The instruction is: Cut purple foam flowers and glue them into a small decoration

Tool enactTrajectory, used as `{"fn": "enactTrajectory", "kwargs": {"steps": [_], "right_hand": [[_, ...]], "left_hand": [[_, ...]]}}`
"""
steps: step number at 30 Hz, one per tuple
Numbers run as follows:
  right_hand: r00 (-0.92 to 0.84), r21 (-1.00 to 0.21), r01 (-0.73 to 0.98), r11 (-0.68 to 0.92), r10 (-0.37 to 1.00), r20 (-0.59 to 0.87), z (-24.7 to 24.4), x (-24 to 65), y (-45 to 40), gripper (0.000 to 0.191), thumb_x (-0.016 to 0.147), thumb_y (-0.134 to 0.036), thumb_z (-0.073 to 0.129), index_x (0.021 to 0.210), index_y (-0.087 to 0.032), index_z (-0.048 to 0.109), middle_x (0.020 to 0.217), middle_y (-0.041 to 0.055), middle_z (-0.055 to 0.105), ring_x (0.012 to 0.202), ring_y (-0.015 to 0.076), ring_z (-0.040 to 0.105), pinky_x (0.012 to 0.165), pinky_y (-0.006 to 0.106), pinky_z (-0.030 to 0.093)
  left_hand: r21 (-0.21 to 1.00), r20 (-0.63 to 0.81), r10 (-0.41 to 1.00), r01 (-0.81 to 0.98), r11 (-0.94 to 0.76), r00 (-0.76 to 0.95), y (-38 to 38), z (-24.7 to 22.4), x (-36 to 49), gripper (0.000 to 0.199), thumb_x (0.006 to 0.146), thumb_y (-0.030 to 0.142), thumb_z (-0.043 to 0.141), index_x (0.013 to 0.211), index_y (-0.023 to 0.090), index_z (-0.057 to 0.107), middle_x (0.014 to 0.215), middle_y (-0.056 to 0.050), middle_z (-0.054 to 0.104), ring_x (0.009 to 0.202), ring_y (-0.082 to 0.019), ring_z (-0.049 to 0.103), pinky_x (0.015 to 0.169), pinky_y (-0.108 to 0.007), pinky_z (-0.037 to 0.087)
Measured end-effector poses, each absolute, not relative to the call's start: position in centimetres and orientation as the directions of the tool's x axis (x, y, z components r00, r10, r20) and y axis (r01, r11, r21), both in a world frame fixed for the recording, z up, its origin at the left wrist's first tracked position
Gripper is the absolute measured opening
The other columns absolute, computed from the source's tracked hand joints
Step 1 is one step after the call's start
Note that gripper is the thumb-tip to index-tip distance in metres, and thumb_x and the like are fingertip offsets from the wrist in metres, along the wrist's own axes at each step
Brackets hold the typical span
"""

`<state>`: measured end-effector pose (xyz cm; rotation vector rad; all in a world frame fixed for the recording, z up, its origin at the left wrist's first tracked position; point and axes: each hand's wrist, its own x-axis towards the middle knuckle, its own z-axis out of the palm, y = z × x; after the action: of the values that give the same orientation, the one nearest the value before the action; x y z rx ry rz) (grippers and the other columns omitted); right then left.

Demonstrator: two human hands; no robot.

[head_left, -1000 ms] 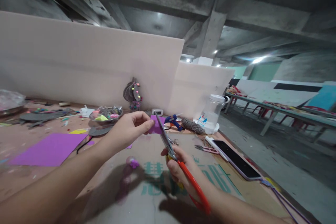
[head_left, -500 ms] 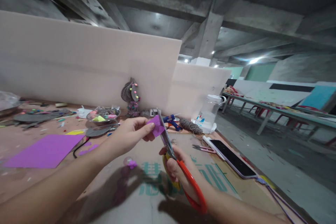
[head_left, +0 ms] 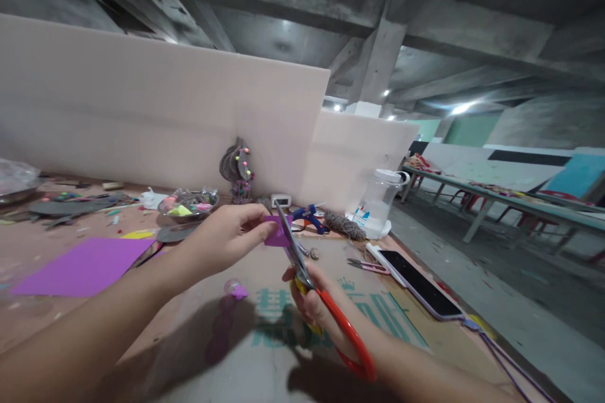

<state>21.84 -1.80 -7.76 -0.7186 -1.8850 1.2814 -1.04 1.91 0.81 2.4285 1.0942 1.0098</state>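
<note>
My left hand pinches a small piece of purple paper between thumb and fingers, above the cardboard. In my right hand is a pair of scissors with red and yellow handles, the fingers wrapped through the loops. The blades point up and away and lie across the right part of the paper; whether they are parted is hard to see. A small purple cut-out shape lies on the cardboard below my hands. A larger purple sheet lies to the left.
Behind my hands are a blue glue gun, grey yarn and a clear plastic jug. Pink-handled thread snips and a phone lie at the right. A bowl of craft bits and a decorated grey figure stand farther back.
The purple paper has turned in my left fingers and shifted slightly left and down. The scissors have tilted a little more to the left across it.
</note>
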Motion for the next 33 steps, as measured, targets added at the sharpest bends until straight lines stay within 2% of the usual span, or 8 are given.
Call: {"fn": "enactTrajectory", "kwargs": {"steps": [3, 9, 23, 28, 33], "right_hand": [[-0.602, -0.937, 0.068, 0.342, 0.763, 0.235, -7.2, 21.8, -2.0, 0.052, 0.087, -0.067, 0.046, 0.114, -0.023, 0.044, 0.079, -0.0021, 0.035, 0.064, 0.0114, 0.030, 0.055, 0.025, 0.027], [-0.604, -0.945, 0.065, 0.319, 0.767, 0.218, -7.0, 21.6, -2.1, 0.054, 0.086, -0.069, 0.046, 0.111, -0.022, 0.042, 0.074, -0.0039, 0.033, 0.059, 0.0102, 0.029, 0.052, 0.025, 0.026], [-0.533, -0.939, 0.098, 0.329, 0.814, 0.230, -6.8, 21.3, -2.5, 0.051, 0.086, -0.067, 0.048, 0.107, -0.021, 0.045, 0.077, -0.0023, 0.035, 0.063, 0.0114, 0.030, 0.054, 0.025, 0.026], [-0.516, -0.948, 0.087, 0.305, 0.828, 0.219, -7.0, 21.3, -2.4, 0.051, 0.086, -0.067, 0.049, 0.108, -0.021, 0.045, 0.076, -0.0028, 0.035, 0.061, 0.0103, 0.029, 0.052, 0.024, 0.025], [-0.517, -0.941, 0.036, 0.338, 0.812, 0.272, -7.6, 21.4, -2.1, 0.051, 0.086, -0.067, 0.048, 0.110, -0.022, 0.045, 0.074, -0.0038, 0.033, 0.058, 0.0099, 0.029, 0.050, 0.023, 0.026]], "left_hand": [[0.440, 0.485, 0.746, 0.609, -0.660, 0.457, 1.6, 1.2, -1.2, 0.029, 0.092, 0.037, 0.045, 0.077, 0.017, 0.061, 0.069, 0.000, 0.064, 0.065, -0.015, 0.056, 0.057, -0.025, 0.035], [0.449, 0.485, 0.775, 0.645, -0.618, 0.405, 1.3, 1.6, -1.1, 0.032, 0.091, 0.041, 0.048, 0.076, 0.019, 0.066, 0.072, 0.000, 0.069, 0.065, -0.015, 0.060, 0.057, -0.025, 0.037], [0.547, 0.449, 0.811, 0.601, -0.582, 0.376, 1.2, 1.2, -0.9, 0.031, 0.089, 0.045, 0.051, 0.078, 0.020, 0.066, 0.075, 0.001, 0.072, 0.069, -0.016, 0.064, 0.059, -0.025, 0.041], [0.611, 0.415, 0.828, 0.559, -0.561, 0.378, 1.5, 0.8, -0.8, 0.035, 0.089, 0.048, 0.049, 0.078, 0.018, 0.064, 0.072, -0.001, 0.069, 0.068, -0.017, 0.061, 0.057, -0.026, 0.040], [0.694, 0.366, 0.849, 0.496, -0.521, 0.380, 1.7, 0.4, -0.5, 0.040, 0.089, 0.051, 0.048, 0.071, 0.018, 0.060, 0.067, 0.000, 0.063, 0.065, -0.015, 0.057, 0.055, -0.025, 0.038]]}}
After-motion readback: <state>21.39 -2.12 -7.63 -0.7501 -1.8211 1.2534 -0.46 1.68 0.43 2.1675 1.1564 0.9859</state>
